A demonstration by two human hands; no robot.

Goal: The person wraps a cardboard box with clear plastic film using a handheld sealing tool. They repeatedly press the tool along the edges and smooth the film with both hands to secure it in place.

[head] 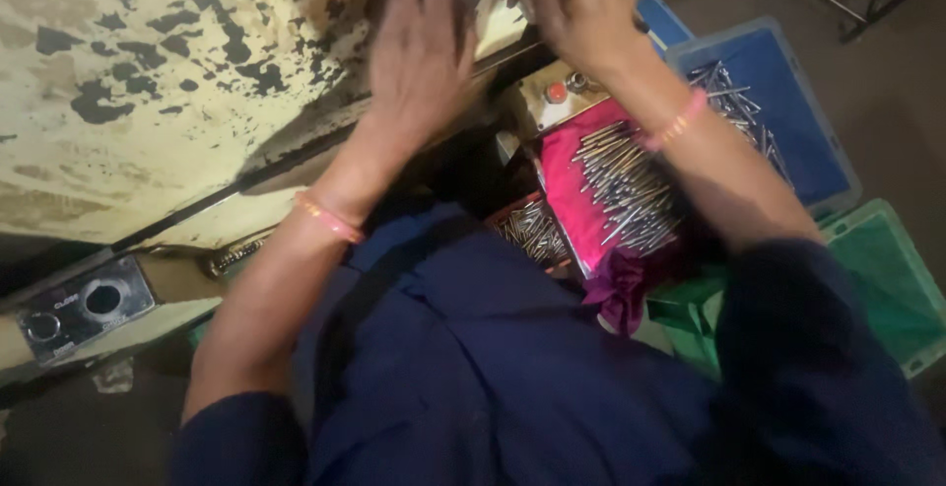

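Observation:
My left hand [422,52] reaches up over the edge of a cream machine body [148,72] with flaking paint; its fingers are spread and run out of the top of the view. My right hand [583,3] is raised beside it, near the top edge, above a tray lined with pink cloth [567,190] that holds several thin metal pins [626,185]. Both hands are blurred, and what the fingers touch is hidden. Both wrists wear thin orange and pink bands.
A blue crate [788,121] with more metal pins stands at the right, a green crate [887,279] below it. A red round button [556,93] sits on the machine. A grey control box [84,307] with a round hole is at lower left.

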